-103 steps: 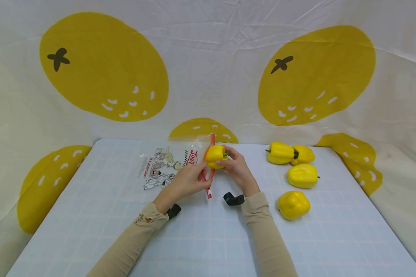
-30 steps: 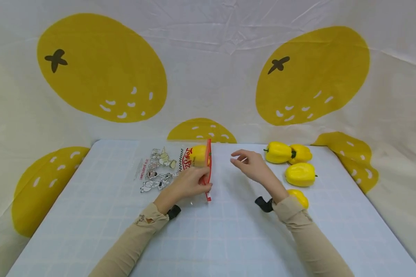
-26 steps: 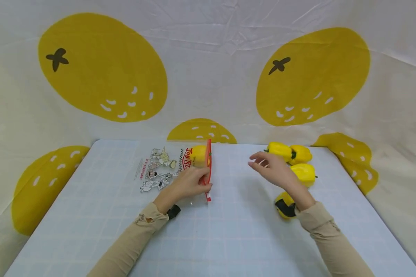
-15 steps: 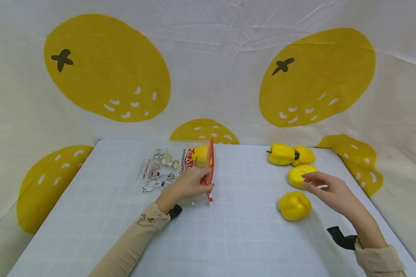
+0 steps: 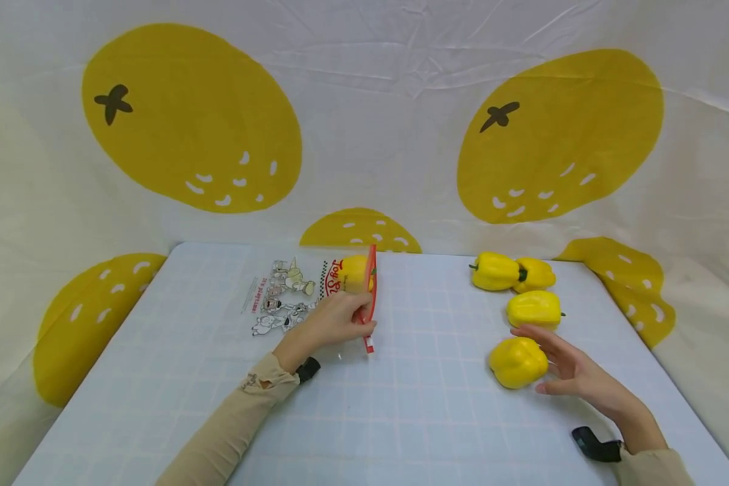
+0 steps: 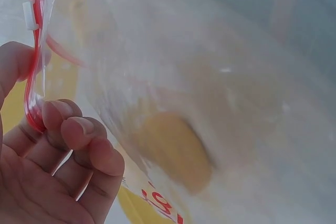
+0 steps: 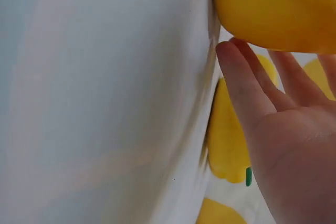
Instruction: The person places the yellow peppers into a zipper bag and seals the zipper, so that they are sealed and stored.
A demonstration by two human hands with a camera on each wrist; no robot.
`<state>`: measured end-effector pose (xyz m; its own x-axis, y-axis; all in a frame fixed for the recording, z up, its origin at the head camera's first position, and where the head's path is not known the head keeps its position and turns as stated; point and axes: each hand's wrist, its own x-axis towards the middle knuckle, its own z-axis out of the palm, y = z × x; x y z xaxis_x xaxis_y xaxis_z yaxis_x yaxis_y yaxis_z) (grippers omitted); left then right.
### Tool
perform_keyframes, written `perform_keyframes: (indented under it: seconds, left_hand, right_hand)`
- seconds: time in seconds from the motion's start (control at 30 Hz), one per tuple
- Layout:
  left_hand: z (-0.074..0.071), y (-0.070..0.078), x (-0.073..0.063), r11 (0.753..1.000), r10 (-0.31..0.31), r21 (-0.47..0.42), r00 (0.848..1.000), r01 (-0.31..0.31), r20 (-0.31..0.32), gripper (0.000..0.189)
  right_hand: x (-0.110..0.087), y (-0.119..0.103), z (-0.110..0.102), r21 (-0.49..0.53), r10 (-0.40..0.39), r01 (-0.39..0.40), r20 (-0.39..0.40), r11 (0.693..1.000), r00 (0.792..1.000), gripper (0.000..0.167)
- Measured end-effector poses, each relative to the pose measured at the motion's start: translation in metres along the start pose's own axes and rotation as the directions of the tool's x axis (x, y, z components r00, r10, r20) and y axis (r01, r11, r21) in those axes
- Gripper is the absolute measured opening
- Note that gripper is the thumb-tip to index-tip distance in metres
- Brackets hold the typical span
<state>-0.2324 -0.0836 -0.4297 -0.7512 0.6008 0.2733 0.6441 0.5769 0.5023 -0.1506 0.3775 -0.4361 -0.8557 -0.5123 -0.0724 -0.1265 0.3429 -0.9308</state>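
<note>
A clear zip bag (image 5: pixel 291 317) with a red zipper edge and printed cartoon figures lies left of the middle of the table. Inside its mouth sits one yellow bell pepper (image 5: pixel 354 273), seen through the film. My left hand (image 5: pixel 331 322) pinches the bag's red edge; in the left wrist view the fingers curl at the red strip (image 6: pixel 32 72) by its white slider. On the right, my right hand (image 5: pixel 574 374) spreads its fingers and thumb at the side of the nearest yellow bell pepper (image 5: pixel 516 362). Whether the fingers touch that pepper (image 7: pixel 278 9) I cannot tell.
Behind that pepper lies another yellow pepper (image 5: pixel 533 309), with two more, a left one (image 5: pixel 494 272) and a right one (image 5: pixel 536 275), touching near the far edge. A pale checked cloth (image 5: pixel 425 418) covers the table. A white curtain with yellow fruit prints (image 5: pixel 389 135) hangs behind.
The pepper held at the bag's mouth earlier now lies inside, released by my right hand. That hand has swung right and down to the nearest pepper. My left hand stays on the bag.
</note>
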Motion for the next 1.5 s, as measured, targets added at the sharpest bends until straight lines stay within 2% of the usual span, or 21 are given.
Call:
perform_keyframes:
  seconds: [0.13, 0.33, 0.57, 0.87, 1.07, 1.23, 1.37, 1.5]
  left_hand:
    - [0.000, 0.000, 0.000, 1.000, -0.005, -0.003, 1.000, 0.005, -0.002, 0.028]
    - [0.001, -0.001, 0.000, 1.000, 0.002, -0.013, 1.000, -0.002, 0.006, 0.028]
    - [0.002, -0.003, 0.000, 1.000, 0.004, -0.010, 1.000, -0.004, 0.009, 0.029]
    - [0.001, -0.002, -0.001, 1.000, -0.013, -0.021, 1.000, 0.013, 0.013, 0.029]
    - [0.000, -0.002, 0.000, 1.000, -0.003, -0.028, 1.000, 0.004, 0.009, 0.029]
    - [-0.001, -0.001, 0.000, 1.000, -0.003, -0.028, 1.000, 0.003, 0.013, 0.029]
    - [-0.001, 0.000, 0.000, 1.000, -0.012, -0.017, 1.000, 0.012, 0.019, 0.028]
    - [-0.001, 0.001, 0.000, 1.000, -0.023, -0.015, 0.999, 0.023, 0.025, 0.029]
  right_hand:
    - [0.006, -0.001, 0.002, -0.025, 0.033, -0.033, 0.008, 0.999, 0.999, 0.084]
    - [0.006, 0.000, 0.003, -0.113, 0.064, -0.072, -0.068, 0.991, 0.996, 0.079]
    - [0.010, -0.006, 0.005, -0.256, -0.011, -0.012, -0.089, 0.967, 0.996, 0.075]
    - [0.039, -0.043, 0.006, -0.340, -0.144, 0.110, -0.076, 0.934, 0.987, 0.071]
    - [0.070, -0.068, 0.009, -0.212, -0.190, 0.162, -0.117, 0.964, 0.975, 0.072]
    - [0.099, -0.086, 0.020, -0.090, -0.174, 0.161, -0.160, 0.983, 0.972, 0.072]
    - [0.122, -0.099, 0.029, 0.007, -0.179, 0.185, -0.212, 0.983, 0.961, 0.068]
    - [0.144, -0.107, 0.040, 0.136, -0.187, 0.229, -0.267, 0.964, 0.945, 0.059]
